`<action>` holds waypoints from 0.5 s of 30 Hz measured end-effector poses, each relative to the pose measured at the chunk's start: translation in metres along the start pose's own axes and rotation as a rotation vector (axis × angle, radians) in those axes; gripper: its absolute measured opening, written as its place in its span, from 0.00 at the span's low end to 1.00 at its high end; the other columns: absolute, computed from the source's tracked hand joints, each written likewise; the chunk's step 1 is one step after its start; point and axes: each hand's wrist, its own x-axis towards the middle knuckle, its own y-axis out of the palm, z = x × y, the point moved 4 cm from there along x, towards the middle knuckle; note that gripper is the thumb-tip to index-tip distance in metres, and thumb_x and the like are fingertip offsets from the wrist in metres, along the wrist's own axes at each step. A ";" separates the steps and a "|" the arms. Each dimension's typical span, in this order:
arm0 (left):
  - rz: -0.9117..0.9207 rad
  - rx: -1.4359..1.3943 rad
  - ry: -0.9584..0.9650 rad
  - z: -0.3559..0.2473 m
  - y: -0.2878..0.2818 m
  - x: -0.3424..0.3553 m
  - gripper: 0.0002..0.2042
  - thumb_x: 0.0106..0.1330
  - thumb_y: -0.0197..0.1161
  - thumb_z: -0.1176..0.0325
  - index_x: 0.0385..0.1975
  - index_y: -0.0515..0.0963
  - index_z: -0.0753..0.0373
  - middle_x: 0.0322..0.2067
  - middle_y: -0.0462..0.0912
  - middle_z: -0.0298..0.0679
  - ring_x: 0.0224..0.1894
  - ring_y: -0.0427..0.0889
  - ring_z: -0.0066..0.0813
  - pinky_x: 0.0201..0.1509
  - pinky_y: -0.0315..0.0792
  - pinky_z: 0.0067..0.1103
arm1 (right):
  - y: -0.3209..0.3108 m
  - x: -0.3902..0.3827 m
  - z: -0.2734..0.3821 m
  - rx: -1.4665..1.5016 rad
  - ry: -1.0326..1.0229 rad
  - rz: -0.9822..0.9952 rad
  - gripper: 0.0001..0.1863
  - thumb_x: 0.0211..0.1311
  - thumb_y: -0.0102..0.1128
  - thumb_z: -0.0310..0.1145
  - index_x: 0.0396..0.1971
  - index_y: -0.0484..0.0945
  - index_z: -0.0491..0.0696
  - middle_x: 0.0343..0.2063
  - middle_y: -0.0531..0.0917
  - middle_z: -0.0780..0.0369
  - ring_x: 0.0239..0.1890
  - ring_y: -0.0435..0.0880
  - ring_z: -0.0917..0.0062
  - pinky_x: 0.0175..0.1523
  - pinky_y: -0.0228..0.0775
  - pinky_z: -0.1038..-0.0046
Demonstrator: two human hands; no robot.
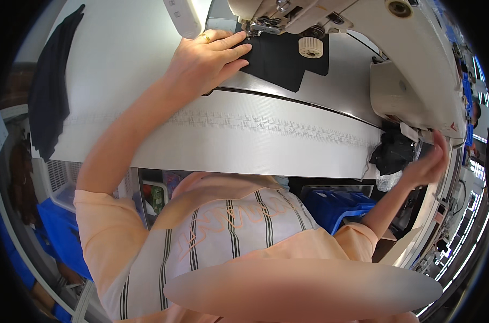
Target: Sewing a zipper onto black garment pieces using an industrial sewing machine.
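My left hand (204,62) lies with its fingers stretched out flat by the needle area (251,29) of a white sewing machine (416,48). Its fingertips touch the left edge of a black fabric piece (279,62), which spreads to the right under the machine head. Off to the far right, my right hand (430,161) is raised beside the machine's end, fingers extended, slightly smeared and holding nothing that I can see. A bunched black cloth (392,152) sits on the table just left of it.
More black fabric (56,81) hangs over the table's left side. A measuring scale (255,123) runs along the white tabletop (244,153). Below the table are blue bins (330,207) and a white basket (61,175). A white lamp-like device (181,17) stands left of the needle.
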 end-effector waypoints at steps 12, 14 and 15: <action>0.139 -0.173 -0.162 0.005 0.000 -0.003 0.14 0.62 0.66 0.64 0.47 0.83 0.53 0.52 0.82 0.30 0.52 0.79 0.28 0.65 0.52 0.59 | 0.361 0.005 -0.122 -0.635 -0.081 1.001 0.15 0.62 0.58 0.39 0.36 0.79 0.40 0.31 0.83 0.52 0.36 0.83 0.61 0.45 0.72 0.64; 0.138 -0.160 -0.156 0.006 -0.001 -0.004 0.13 0.62 0.65 0.66 0.46 0.83 0.54 0.51 0.82 0.31 0.52 0.79 0.29 0.64 0.57 0.54 | 0.341 0.014 -0.095 -0.636 -0.134 0.999 0.15 0.61 0.58 0.39 0.35 0.79 0.40 0.29 0.83 0.53 0.35 0.83 0.62 0.44 0.72 0.64; 0.129 -0.142 -0.135 0.007 -0.003 -0.004 0.13 0.62 0.65 0.68 0.46 0.83 0.55 0.50 0.83 0.31 0.51 0.80 0.30 0.64 0.63 0.49 | 0.323 0.023 -0.074 -0.624 -0.154 0.983 0.15 0.61 0.58 0.39 0.34 0.79 0.40 0.29 0.83 0.53 0.34 0.83 0.62 0.43 0.72 0.64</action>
